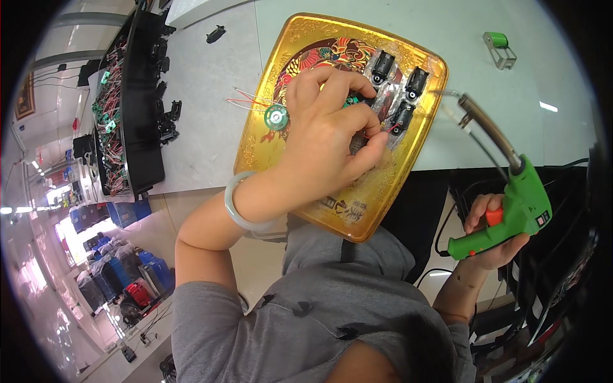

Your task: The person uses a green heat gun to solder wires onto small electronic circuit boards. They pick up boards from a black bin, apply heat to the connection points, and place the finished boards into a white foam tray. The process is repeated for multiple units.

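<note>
My left hand (329,131) is over a gold tray (357,214) with a coloured pattern. Its thumb and a fingertip pinch a thin red wire (392,129) beside a black plastic housing (401,118). Part of a small green circuit board (350,101) shows under the fingers; the rest is hidden. Two more black housings (383,66) lie on clear film at the tray's right side. Left of the hand sits a round green part (276,117) with red and white wires. Off the tray's right edge, my right hand (495,246) grips a green soldering gun (527,201), its tip pointing toward the tray.
A black bin (143,108) full of wired green boards stands at the left, with black housings along its edge. One loose housing (216,34) lies on the table (211,127). A green spool on a metal stand (500,51) stands far right.
</note>
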A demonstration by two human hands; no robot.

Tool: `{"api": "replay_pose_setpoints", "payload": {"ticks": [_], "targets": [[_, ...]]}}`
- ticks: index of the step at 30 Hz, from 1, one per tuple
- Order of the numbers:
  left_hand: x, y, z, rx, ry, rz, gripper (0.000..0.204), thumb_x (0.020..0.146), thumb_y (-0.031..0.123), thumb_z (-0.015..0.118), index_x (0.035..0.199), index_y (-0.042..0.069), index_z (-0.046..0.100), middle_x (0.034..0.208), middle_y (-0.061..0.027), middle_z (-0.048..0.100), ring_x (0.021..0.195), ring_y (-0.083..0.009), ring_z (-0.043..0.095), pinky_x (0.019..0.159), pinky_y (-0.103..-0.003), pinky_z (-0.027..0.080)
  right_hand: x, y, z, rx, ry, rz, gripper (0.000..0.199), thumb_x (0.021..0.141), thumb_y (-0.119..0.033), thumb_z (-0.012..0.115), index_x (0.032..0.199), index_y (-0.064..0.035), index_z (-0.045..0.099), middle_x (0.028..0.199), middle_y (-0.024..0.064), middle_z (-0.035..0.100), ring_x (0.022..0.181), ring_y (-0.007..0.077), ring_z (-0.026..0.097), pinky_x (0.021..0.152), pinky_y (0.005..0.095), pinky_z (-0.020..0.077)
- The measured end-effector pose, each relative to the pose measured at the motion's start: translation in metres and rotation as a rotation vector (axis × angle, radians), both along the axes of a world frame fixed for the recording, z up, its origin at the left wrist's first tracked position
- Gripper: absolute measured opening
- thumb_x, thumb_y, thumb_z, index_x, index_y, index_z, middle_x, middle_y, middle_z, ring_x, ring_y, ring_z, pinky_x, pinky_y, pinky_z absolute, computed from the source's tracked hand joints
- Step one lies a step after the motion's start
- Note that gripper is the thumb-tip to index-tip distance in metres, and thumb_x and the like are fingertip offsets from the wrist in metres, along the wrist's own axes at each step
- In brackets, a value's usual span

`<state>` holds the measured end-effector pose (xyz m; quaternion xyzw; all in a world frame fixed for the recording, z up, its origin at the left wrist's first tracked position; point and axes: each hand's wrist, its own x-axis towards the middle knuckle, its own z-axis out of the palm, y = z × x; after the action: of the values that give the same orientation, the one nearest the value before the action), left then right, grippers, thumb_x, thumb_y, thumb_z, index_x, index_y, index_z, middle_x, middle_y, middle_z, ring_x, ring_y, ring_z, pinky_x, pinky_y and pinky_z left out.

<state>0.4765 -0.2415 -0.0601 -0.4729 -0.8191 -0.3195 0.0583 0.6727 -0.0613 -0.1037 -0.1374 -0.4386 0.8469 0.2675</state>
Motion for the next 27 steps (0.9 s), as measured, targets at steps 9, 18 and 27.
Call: {"api": "replay_pose_setpoints", "payload": {"ticks": [9,18,27], "targets": [[0.000,0.000,0.007,-0.075,0.008,-0.005,0.011,0.060,0.013,0.065,0.063,0.006,0.057,0.097,-0.0070,0.050,0.095,-0.0293,0.037,0.083,-0.039,0.028,-0.058,-0.006,0.012,-0.310,0.345,0.211,0.074,0.078,-0.063,0.030,0.110,0.0036,0.041,0.100,0.0177,0.048,0.090,0.0251,0.050,0.078,0.0369,0.0436],[0.000,0.000,0.004,0.002,-0.007,0.009,0.013,0.057,0.012,0.065,0.057,0.009,0.052,0.091,-0.0028,0.049,0.095,-0.0257,0.037,0.080,-0.041,0.025,-0.094,-0.018,0.005,-0.361,0.402,0.263,0.059,0.083,-0.055,0.027,0.115,-0.0069,0.039,0.105,0.0116,0.048,0.097,0.0239,0.046,0.087,0.0522,0.0336],[0.001,-0.001,0.011,-0.085,-0.025,0.001,0.011,0.060,0.013,0.065,0.063,0.006,0.057,0.096,-0.0054,0.051,0.095,-0.0276,0.038,0.085,-0.038,0.026,-0.096,-0.016,0.006,-0.388,0.389,0.260,0.058,0.083,-0.054,0.028,0.113,-0.0062,0.041,0.105,0.0106,0.048,0.097,0.0236,0.046,0.089,0.0535,0.0317]]}}
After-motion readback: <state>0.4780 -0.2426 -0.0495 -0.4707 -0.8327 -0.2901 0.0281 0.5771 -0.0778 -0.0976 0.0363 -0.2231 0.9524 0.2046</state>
